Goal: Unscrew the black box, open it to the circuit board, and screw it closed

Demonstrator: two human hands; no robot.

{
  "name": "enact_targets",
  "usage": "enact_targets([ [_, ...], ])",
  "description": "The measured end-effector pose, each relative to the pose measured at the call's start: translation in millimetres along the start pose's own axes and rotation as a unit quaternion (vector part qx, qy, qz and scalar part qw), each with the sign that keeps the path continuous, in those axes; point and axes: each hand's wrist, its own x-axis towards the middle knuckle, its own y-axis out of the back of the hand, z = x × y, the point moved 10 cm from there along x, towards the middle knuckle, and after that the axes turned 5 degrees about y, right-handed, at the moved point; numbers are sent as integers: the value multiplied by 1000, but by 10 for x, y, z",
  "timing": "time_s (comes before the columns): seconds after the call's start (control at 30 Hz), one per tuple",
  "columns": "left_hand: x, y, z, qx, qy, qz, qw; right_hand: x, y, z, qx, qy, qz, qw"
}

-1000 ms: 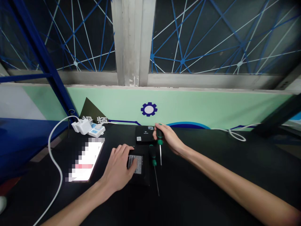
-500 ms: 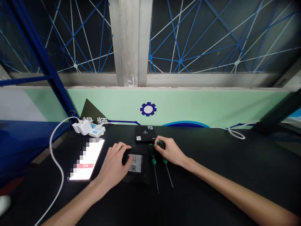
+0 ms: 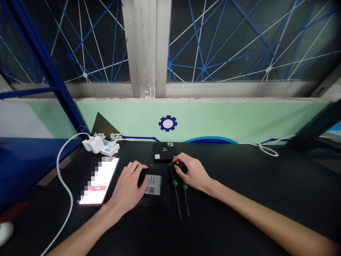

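Observation:
My left hand [image 3: 130, 185] lies over the left side of a flat black device with a white printed label [image 3: 153, 185], fingers spread and thumb at the label's edge. A dark flat piece lies under the device, its outline hard to make out. My right hand [image 3: 194, 173] has its fingers and thumb closed around the handle of the right screwdriver [image 3: 184, 186]. Beside it, a second green-and-black screwdriver [image 3: 174, 182] lies nearly parallel, its shaft pointing toward me. The right hand's fingertips reach close to that second handle; whether they touch it I cannot tell.
A flat black box [image 3: 163, 151] with small stickers lies behind the device. On the left are a bright-screened phone [image 3: 99, 185], a white power strip [image 3: 109, 147] and a white cable [image 3: 69, 192]. A white cable loop [image 3: 269, 152] lies at the back right, against the green wall [image 3: 128, 119].
The right screwdriver has swung its tip leftward and now lies almost parallel to the other one. My right hand has shifted slightly with it. My left hand has barely moved.

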Motion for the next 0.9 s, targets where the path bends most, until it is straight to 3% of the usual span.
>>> enact_targets([
  [0.2, 2, 0, -14, -11, 3, 2, 1000, -13, -80, -69, 6, 39, -43, 998],
  [0.5, 0, -1, -8, -15, 2, 3, 1000, 12, -20, -54, 69, 56, -11, 996],
  [0.9, -11, 2, -15, -6, 16, 11, 1000, -23, -49, -183, 105, 114, -55, 986],
])
